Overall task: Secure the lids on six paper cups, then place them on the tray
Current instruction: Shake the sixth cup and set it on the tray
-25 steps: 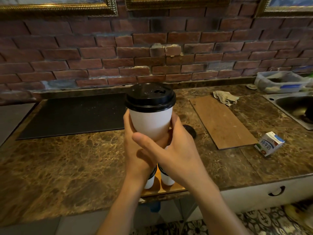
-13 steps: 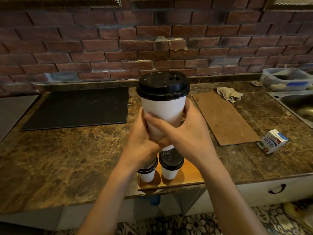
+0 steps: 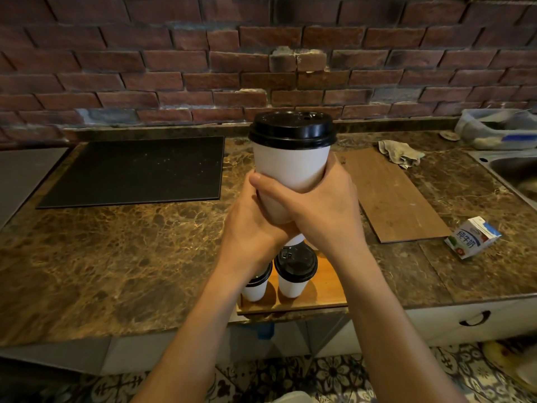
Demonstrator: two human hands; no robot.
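A white paper cup (image 3: 290,167) with a black lid (image 3: 291,130) on top is held upright, high above the counter. My left hand (image 3: 250,228) and my right hand (image 3: 322,210) both wrap around its lower half. Below my hands a wooden tray (image 3: 322,292) lies at the counter's front edge. Two lidded white cups stand on it: one (image 3: 293,271) in full view, the other (image 3: 257,286) partly hidden by my left wrist. Anything else on the tray behind my hands is hidden.
A black mat (image 3: 136,173) lies at the back left of the marble counter (image 3: 116,257). A wooden board (image 3: 392,193), a crumpled rag (image 3: 401,154) and a small milk carton (image 3: 472,237) are to the right. A sink (image 3: 514,173) and a plastic tub (image 3: 499,129) sit far right.
The view has tilted down and shifted, so the tray and both lidded cups now show below my hands. Both hands keep their grip on the raised cup.
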